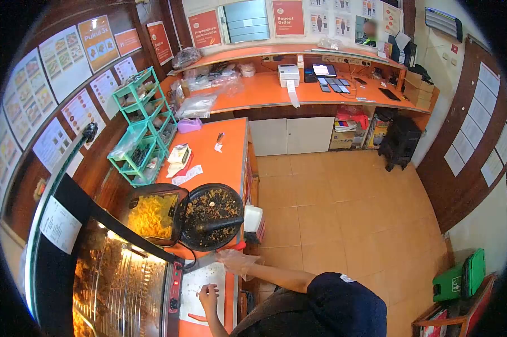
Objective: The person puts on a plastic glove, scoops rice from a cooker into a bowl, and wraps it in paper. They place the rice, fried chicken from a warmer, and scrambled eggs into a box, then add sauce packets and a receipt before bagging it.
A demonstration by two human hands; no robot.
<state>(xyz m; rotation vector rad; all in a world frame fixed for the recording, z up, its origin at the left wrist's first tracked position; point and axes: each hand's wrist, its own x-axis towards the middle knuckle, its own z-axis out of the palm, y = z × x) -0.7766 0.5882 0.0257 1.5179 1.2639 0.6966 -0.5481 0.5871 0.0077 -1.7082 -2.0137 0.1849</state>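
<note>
My right hand point(235, 262), in a clear plastic glove, is closed at the handle end of a broad grey knife point(199, 262). The blade lies across the top of a white cutting board point(214, 276) dotted with small crumbs. Over the board's lower part is my bare left hand point(208, 293), fingers bent and slightly apart, with nothing visible in them. Just below it a thin red-orange object point(197, 318) rests on the board. Beyond the board stands a black stone mortar point(211, 202) holding dark reddish bits, a black pestle point(220, 223) leaning in it.
Left of the mortar, a dark-rimmed container point(152, 216) holds yellow-orange food. A lit glass warming cabinet point(119, 281) borders the board. Green tiered racks point(144, 126) stand against the wall. A white printer point(289, 76) and phones sit on the back counter; a green bin point(460, 275) is at right.
</note>
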